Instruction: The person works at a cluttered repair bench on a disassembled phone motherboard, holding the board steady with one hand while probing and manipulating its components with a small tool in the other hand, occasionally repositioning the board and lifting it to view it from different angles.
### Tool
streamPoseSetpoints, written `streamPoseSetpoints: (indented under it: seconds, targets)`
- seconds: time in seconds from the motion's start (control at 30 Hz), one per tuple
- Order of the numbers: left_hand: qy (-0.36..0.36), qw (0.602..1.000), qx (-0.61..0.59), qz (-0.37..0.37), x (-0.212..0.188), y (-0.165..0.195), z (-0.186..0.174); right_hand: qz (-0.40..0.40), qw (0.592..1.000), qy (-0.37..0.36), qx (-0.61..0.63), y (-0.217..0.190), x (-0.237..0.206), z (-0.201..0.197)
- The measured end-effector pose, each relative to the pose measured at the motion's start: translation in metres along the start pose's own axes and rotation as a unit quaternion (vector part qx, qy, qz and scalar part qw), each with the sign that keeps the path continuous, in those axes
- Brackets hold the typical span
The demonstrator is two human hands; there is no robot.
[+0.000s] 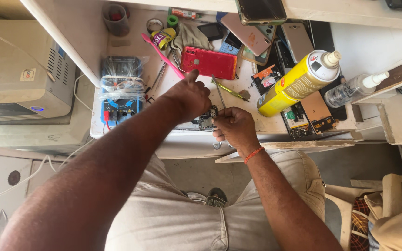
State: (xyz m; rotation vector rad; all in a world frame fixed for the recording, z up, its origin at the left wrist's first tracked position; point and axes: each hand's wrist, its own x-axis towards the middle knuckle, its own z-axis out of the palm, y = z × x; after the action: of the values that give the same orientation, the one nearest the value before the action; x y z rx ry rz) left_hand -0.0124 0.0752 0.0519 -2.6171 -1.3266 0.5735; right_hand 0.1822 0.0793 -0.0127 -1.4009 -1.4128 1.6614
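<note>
The white workbench [131,60] fills the upper centre of the frame. At its lower edge, centre frame, lies a small circuit board [207,119]: judged light, rigid and fragile, best held by its bare edges, clear of components. The left hand [189,98] rests above and left of the board, fingers curled down onto it, thumb raised. The right hand [233,128], just right of the board, pinches thin metal tweezers [219,95] whose shaft rises toward the red phone [209,62].

Sunlit white workbench [303,128], grey floor [359,162], cushioned chair [387,204] beside.
</note>
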Motion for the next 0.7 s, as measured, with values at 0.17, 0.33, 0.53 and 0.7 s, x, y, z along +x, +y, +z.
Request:
streamPoseSetpoints:
  seconds: [0.17, 0.33, 0.53, 0.7]
  targets:
    - [0.019, 1.000, 0.008, 0.002, 0.000, 0.004, 0.001, -0.002, 1.000, -0.006, 0.002, 0.003, 0.000, -0.001]
    - [0.012, 0.997, -0.065, -0.045, 0.001, 0.003, 0.012, 0.005, 1.000, -0.005, 0.007, 0.003, 0.001, 0.000]
    - [0.126, 0.940, -0.255, -0.186, -0.009, 0.008, 0.037, -0.004, 1.000, 0.001, 0.004, 0.003, 0.000, 0.000]
    - [0.318, 0.868, -0.289, -0.249, -0.033, 0.022, 0.061, -0.059, 0.998, 0.020, -0.002, 0.011, -0.007, 0.006]
